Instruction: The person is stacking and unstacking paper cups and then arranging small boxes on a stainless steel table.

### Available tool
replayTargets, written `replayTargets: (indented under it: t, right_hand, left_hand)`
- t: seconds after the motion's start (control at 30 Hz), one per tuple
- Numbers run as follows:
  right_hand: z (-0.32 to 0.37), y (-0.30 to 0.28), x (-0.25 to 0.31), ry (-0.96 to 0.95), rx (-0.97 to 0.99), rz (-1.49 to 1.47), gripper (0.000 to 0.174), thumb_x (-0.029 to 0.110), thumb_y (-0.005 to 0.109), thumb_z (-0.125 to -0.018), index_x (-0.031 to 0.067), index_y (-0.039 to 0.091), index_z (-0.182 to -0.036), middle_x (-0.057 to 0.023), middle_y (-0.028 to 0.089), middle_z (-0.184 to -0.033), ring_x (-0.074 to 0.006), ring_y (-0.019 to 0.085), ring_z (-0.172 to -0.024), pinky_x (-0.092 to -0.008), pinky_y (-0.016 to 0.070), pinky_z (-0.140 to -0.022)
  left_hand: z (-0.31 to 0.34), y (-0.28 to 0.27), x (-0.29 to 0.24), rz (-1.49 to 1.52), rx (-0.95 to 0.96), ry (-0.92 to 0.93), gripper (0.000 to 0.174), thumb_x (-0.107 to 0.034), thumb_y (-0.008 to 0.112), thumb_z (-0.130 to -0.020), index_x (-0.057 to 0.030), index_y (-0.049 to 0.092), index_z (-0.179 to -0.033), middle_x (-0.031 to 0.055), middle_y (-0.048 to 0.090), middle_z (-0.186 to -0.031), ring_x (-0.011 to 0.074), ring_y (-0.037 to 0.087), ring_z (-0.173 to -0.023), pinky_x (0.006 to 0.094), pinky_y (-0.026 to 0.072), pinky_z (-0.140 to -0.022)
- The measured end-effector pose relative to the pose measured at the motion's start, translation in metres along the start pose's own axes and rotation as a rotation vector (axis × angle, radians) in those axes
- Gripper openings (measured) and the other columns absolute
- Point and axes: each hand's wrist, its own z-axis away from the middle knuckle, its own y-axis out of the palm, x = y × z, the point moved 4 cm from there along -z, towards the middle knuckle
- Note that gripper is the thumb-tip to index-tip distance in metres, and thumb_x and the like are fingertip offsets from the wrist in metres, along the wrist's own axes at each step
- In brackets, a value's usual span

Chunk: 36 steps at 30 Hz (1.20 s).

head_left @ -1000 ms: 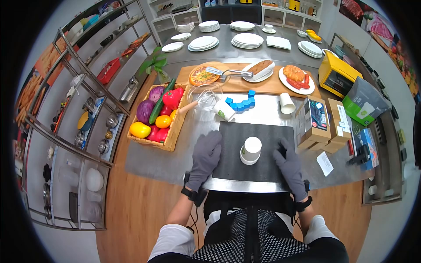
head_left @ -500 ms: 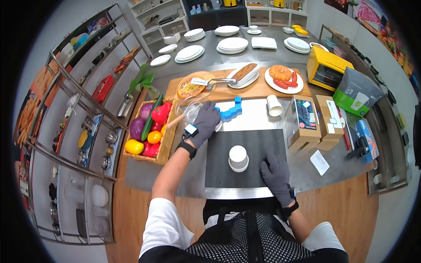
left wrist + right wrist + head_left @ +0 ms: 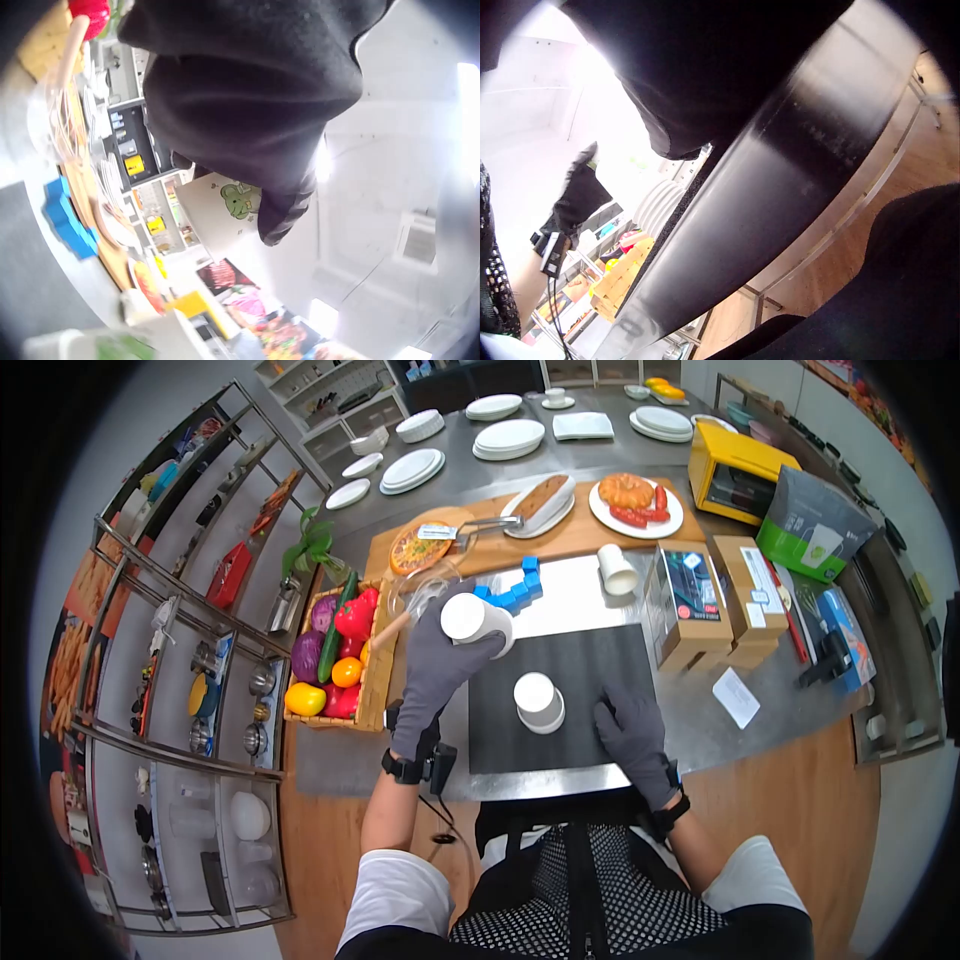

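My gloved left hand point(image 3: 437, 665) grips a white paper cup point(image 3: 470, 619), raised left of the black mat point(image 3: 590, 660). In the left wrist view the fingers point(image 3: 285, 214) curl round that cup point(image 3: 217, 214), which bears a green printed figure. White cups point(image 3: 540, 703), one set in another, stand upside down on the mat. The right hand point(image 3: 632, 735) rests at the mat's right edge with relaxed fingers, holding nothing. Behind the mat are blue blocks point(image 3: 513, 596) and another white cup point(image 3: 617, 570) lying tilted.
A vegetable basket point(image 3: 378, 685) and a whisk point(image 3: 425, 595) are at the left. Boxes point(image 3: 692, 600) and a paper slip point(image 3: 736, 698) are at the right. Behind, a wooden board point(image 3: 480, 553) holds pizza, bread and a plate of sausages; stacked plates point(image 3: 510, 438) stand farther back.
The left hand first reached forward to the cup beside the blocks, then lifted it and drew it back. The right hand has moved slightly down onto the mat's edge. The head view has shifted.
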Motion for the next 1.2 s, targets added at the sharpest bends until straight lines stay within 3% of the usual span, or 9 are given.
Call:
replayTargets:
  t: [0.03, 0.07, 0.2, 0.3, 0.67, 0.83, 1.0, 1.13, 1.2]
  right_hand:
    - [0.001, -0.001, 0.001, -0.042, -0.03, 0.006, 0.04, 0.018, 0.085, -0.098, 0.007, 0.077, -0.137, -0.0084, 0.068, -0.087, -0.033, 0.067, -0.081, -0.0486, 0.0557, -0.075]
    - [0.003, 0.0, -0.001, -0.021, 0.004, 0.016, 0.04, 0.018, 0.084, -0.099, 0.0073, 0.077, -0.137, -0.0089, 0.069, -0.088, -0.0336, 0.068, -0.082, -0.0487, 0.0562, -0.076]
    - [0.0, -0.004, 0.006, -0.015, 0.035, 0.027, 0.04, 0.018, 0.084, -0.099, 0.0068, 0.076, -0.137, -0.0102, 0.07, -0.09, -0.035, 0.069, -0.085, -0.0493, 0.0568, -0.078]
    - [-0.001, -0.006, 0.007, 0.033, 0.057, 0.033, 0.034, 0.018, 0.081, -0.101, 0.0048, 0.076, -0.131, -0.0158, 0.079, -0.108, -0.0403, 0.075, -0.099, -0.0506, 0.06, -0.09]
    - [-0.005, -0.006, 0.009, -0.019, 0.058, 0.025, 0.047, 0.018, 0.081, -0.1, 0.0055, 0.072, -0.144, -0.0152, 0.081, -0.111, -0.0392, 0.074, -0.098, -0.0513, 0.0597, -0.088]
    - [-0.006, -0.004, 0.009, -0.012, 0.082, 0.012, 0.045, 0.019, 0.081, -0.099, 0.006, 0.074, -0.141, -0.0159, 0.079, -0.107, -0.0398, 0.074, -0.098, -0.0514, 0.0596, -0.088]
    - [-0.011, -0.006, 0.01, 0.182, 0.237, 0.022, 0.047, 0.023, 0.082, -0.1, 0.0051, 0.075, -0.143, -0.0198, 0.081, -0.121, -0.0402, 0.077, -0.112, -0.0487, 0.0618, -0.097]
    - [-0.087, -0.017, 0.035, -0.123, 0.016, 0.008, 0.053, 0.026, 0.081, -0.1, 0.0069, 0.073, -0.148, -0.021, 0.08, -0.133, -0.0403, 0.077, -0.118, -0.049, 0.0609, -0.104]
    - [-0.148, -0.021, 0.057, 0.045, 0.071, 0.068, 0.054, 0.028, 0.081, -0.1, 0.0039, 0.073, -0.147, -0.0192, 0.079, -0.124, -0.0392, 0.075, -0.11, -0.0513, 0.0597, -0.099]
  left_hand:
    - [0.013, 0.001, 0.0, 0.474, -0.002, -0.154, 0.082, -0.022, 0.101, -0.081, -0.0081, 0.068, -0.155, 0.0144, 0.075, -0.149, 0.0367, 0.064, -0.152, 0.05, 0.0422, -0.134]
    - [0.023, 0.001, -0.008, 0.52, 0.079, -0.171, 0.094, -0.019, 0.104, -0.079, -0.0097, 0.062, -0.164, 0.0173, 0.069, -0.16, 0.0313, 0.056, -0.16, 0.0448, 0.0456, -0.132]
    - [0.045, 0.016, -0.029, 0.222, 0.119, 0.032, 0.093, -0.029, 0.103, -0.08, -0.0092, 0.064, -0.162, 0.0218, 0.059, -0.172, 0.0368, 0.047, -0.168, 0.05, 0.0389, -0.137]
    - [0.046, 0.025, -0.031, 0.108, 0.214, -0.07, 0.094, -0.038, 0.103, -0.079, -0.0084, 0.066, -0.16, 0.0234, 0.056, -0.174, 0.042, 0.044, -0.169, 0.0524, 0.0372, -0.138]
    - [0.071, 0.04, -0.012, 0.238, 0.231, -0.119, 0.091, -0.043, 0.099, -0.082, -0.0096, 0.067, -0.16, 0.0236, 0.06, -0.17, 0.0359, 0.053, -0.162, 0.0471, 0.0453, -0.132]
    - [0.08, 0.027, -0.02, 0.112, 0.321, -0.073, 0.1, -0.044, 0.095, -0.085, -0.0108, 0.055, -0.17, 0.0242, 0.062, -0.165, 0.038, 0.055, -0.159, 0.047, 0.0468, -0.13]
    - [0.112, 0.043, 0.052, 0.148, 0.261, -0.23, 0.093, -0.041, 0.089, -0.089, -0.0022, 0.053, -0.166, 0.0243, 0.065, -0.157, 0.0425, 0.06, -0.149, 0.047, 0.0484, -0.124]
    - [0.124, 0.058, 0.068, -0.337, 0.185, 0.21, 0.066, -0.033, 0.083, -0.09, 0.0024, 0.064, -0.142, 0.0251, 0.064, -0.142, 0.0454, 0.059, -0.134, 0.0537, 0.0479, -0.111]
    - [0.128, 0.06, 0.068, -0.33, 0.115, 0.281, 0.063, -0.034, 0.082, -0.091, 0.002, 0.065, -0.14, 0.0244, 0.064, -0.143, 0.046, 0.059, -0.135, 0.054, 0.0478, -0.111]
